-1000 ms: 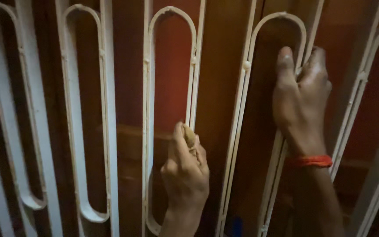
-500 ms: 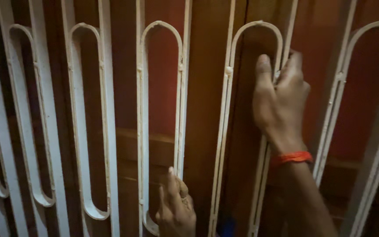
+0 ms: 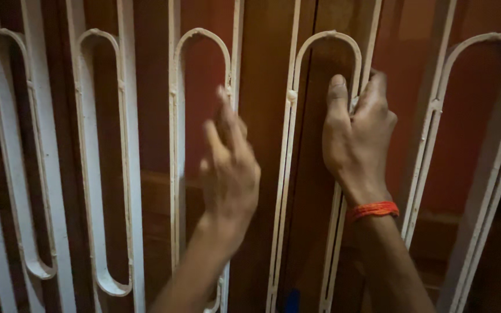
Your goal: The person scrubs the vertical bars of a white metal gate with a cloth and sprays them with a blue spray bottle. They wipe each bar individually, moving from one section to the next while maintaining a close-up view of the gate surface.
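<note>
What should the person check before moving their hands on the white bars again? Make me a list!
1. Right hand gripping a bar of the white metal grille: ok.
2. Left hand gripping a bar: not ok, raised in front, blurred.
3. Something held in the left hand: cannot tell.
4. Orange wrist thread free of the bars: ok.
5. Wooden door behind shut: cannot tell.

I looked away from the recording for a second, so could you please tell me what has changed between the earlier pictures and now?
The left hand dropped low along the white metal grille, then rose to the upper part of a loop; it is blurred, so whether it still holds the small tan object seen earlier cannot be told. The right hand, with its orange wrist thread, kept gripping the same grille bar. The wooden door behind is unchanged.
</note>
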